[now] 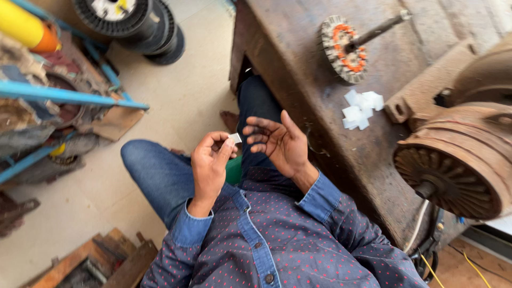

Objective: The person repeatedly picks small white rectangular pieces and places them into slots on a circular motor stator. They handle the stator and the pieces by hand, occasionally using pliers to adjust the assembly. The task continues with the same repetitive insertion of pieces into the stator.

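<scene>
White paper slip [235, 138] pinched in left hand [209, 166] fingers; right hand [281, 143] fingers spread beside it, more slips [360, 109] on the bench [298, 64].

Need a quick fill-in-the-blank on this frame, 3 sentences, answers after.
1. The left hand pinches a small ____ paper slip in its fingers.
2. The right hand is ____, palm facing the slip.
3. The pile of white paper pieces lies on the worn ____ workbench, below the round orange-wound stator with a shaft.

Missing words: white; open; wooden
</scene>
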### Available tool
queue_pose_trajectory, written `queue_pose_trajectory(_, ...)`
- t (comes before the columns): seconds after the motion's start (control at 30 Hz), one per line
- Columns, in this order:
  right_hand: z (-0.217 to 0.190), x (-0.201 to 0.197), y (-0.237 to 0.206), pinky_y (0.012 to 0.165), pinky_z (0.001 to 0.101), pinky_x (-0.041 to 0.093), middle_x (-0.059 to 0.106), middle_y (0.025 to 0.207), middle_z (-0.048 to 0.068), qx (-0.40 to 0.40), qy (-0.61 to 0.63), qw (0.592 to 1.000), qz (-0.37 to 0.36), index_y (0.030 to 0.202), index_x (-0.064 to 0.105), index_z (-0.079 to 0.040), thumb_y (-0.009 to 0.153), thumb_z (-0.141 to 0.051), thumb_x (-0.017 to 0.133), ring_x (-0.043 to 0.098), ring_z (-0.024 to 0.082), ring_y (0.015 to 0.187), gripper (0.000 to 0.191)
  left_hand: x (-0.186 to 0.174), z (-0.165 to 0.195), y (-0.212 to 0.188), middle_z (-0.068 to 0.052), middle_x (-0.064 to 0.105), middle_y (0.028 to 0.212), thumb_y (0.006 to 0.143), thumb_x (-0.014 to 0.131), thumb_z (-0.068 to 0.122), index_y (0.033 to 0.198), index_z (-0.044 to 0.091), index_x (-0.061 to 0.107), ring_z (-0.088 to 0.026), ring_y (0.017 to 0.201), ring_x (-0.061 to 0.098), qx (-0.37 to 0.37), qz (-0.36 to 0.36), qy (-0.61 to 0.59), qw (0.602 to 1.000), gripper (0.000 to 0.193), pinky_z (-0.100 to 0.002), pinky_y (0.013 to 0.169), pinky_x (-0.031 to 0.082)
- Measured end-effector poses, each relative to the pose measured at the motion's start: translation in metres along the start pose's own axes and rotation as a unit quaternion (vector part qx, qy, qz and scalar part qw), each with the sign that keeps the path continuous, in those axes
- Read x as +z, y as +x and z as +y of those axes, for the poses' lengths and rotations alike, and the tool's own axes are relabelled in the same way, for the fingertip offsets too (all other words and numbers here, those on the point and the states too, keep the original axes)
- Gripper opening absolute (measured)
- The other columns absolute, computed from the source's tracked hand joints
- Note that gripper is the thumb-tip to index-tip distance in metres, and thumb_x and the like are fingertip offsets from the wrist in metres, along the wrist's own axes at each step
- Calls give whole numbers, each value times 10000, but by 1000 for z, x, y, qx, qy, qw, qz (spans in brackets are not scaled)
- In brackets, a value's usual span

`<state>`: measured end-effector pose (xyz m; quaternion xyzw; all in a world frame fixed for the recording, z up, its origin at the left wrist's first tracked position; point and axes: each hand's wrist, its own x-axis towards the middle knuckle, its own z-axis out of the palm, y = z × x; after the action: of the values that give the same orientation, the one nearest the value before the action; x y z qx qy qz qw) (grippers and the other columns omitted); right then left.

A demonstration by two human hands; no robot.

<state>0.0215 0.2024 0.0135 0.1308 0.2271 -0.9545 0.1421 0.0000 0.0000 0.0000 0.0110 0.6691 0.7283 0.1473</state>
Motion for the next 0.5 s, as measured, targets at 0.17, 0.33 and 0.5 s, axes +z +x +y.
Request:
queue_pose_trajectory(0.17, 39, -26, 55, 623, 277, 454, 593, 806, 14, 57, -52, 987, 141, 992, 622, -65, 1023, -330, 625, 550, 118, 699, 266, -32, -51, 14, -121, 720, 936, 1017, 610, 77, 1098, -40, 627, -151, 762, 698, -91, 69, -137, 984, 144, -290, 688, 593)
queue_pose_trajectory(0.33, 82, -8, 100, 423, 257, 266, 360, 580, -65, 70, -168, 966, 181, 722, 476, -159, 1010, -261, 672, 305, 70, 468, 363, -58, -71, -1, -122, 723, 928, 1010, 618, 71, 1082, -32, 623, -152, 745, 692, -88, 113, -187, 972, 126, -295, 676, 591)
queue_pose_trajectory(0.5, 107, 27, 112, 621, 294, 476, 648, 794, 38, 78, -136, 979, 127, 942, 687, -18, 1026, -221, 579, 579, 150, 680, 245, -73, -70, 1, -118, 720, 905, 1014, 632, 82, 1086, -36, 629, -150, 724, 689, -68, 164, -189, 966, 138, -288, 668, 588)
